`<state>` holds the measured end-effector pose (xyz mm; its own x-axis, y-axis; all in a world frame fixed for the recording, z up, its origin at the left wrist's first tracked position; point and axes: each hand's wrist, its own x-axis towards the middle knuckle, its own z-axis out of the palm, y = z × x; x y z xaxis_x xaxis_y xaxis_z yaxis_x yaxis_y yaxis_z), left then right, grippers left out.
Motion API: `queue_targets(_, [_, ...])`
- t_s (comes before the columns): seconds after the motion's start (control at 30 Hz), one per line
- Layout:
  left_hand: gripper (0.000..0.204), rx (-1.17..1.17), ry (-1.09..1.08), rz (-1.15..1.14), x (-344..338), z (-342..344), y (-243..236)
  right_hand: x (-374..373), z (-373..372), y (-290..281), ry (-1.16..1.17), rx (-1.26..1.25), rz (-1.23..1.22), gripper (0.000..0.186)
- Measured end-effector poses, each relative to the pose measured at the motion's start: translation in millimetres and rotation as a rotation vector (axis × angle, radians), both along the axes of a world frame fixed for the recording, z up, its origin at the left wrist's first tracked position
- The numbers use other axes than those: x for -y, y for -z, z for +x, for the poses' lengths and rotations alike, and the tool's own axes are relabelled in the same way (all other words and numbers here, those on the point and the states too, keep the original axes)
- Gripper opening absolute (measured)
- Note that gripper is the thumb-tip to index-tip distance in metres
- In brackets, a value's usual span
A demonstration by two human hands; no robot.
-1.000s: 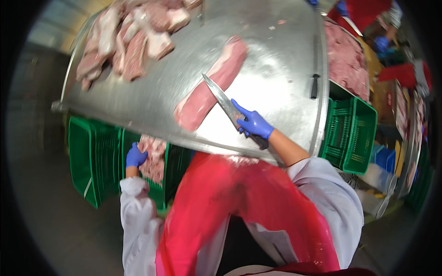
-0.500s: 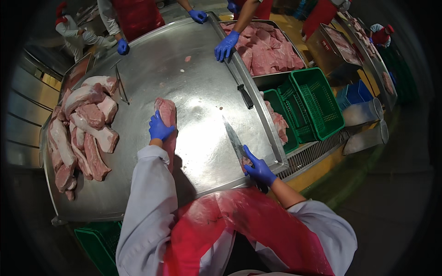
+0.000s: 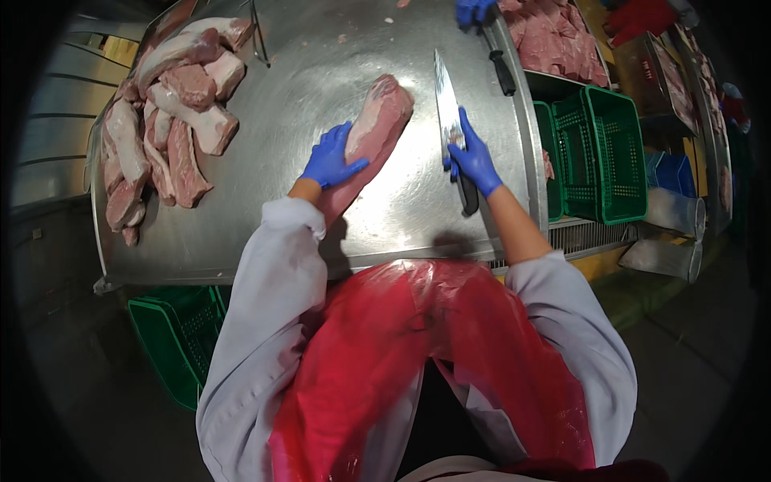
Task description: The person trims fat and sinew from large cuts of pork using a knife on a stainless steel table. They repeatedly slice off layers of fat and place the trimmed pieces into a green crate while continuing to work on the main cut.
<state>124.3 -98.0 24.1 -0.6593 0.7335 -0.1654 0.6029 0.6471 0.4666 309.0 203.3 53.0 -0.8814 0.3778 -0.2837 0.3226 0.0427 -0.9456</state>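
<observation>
A long slab of raw pink meat lies lengthwise on the steel table in front of me. My left hand, in a blue glove, presses flat on the slab's near left side. My right hand, also blue-gloved, grips the dark handle of a large knife. The blade points away from me and lies just right of the meat, apart from it. I wear a red apron and white sleeves.
A pile of raw meat cuts lies at the table's left. More meat and a second black-handled knife sit at the far right, beside another person's blue-gloved hand. Green crates stand at the right and lower left.
My view has swung over the table. My left hand came up from the crate below and now presses on the slab. The knife moved off the meat to its right.
</observation>
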Motion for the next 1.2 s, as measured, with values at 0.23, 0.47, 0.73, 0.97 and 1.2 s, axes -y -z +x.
queue_targets(0.23, [0.088,0.014,-0.052,0.201,92,4,3,14,-108,9,0.056,0.02,-0.005,0.083])
queue_targets(0.47, [0.061,-0.021,0.005,0.32,121,28,-6,21,-140,35,0.057,0.106,0.026,0.083])
queue_targets(0.73, [0.065,-0.005,0.052,0.331,118,25,0,68,-113,-3,0.031,0.205,0.201,0.075])
queue_targets(0.97, [0.063,0.017,0.028,0.345,119,20,1,106,-77,-29,-0.126,0.297,0.461,0.075])
queue_targets(1.2, [0.063,0.018,0.038,0.283,115,21,-4,94,-110,-52,-0.176,0.328,0.289,0.075])
